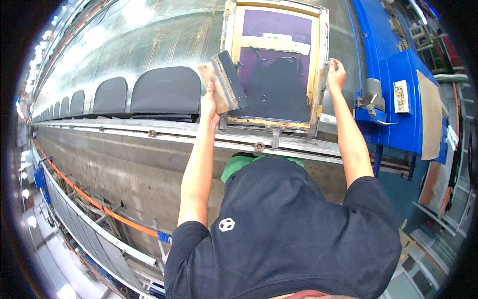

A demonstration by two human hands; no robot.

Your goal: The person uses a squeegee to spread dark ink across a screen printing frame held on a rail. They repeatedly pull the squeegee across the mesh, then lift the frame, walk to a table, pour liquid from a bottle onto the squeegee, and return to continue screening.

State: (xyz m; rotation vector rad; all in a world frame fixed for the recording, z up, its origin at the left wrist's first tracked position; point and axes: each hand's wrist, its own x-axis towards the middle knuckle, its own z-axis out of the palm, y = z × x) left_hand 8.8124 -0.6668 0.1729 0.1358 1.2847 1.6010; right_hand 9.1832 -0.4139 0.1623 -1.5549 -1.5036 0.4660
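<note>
- While the person leans over the long worktop (149, 30), the left hand (209, 107) has its fingers clamped on a wooden-handled squeegee (222, 82), its black-smeared blade at the left edge of the screen-printing frame (275, 65).
- The right hand (335, 74) grips the frame's right rail, fingers wrapped round it.
- Dark fabric pieces (162, 92) lie in a row to the left.

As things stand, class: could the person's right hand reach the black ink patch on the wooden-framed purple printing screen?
Probably yes. The right hand grips the right edge of the wooden-framed purple printing screen, beside the black ink patch; nothing lies between them. The left hand holds the wooden squeegee at the opposite edge.
</note>
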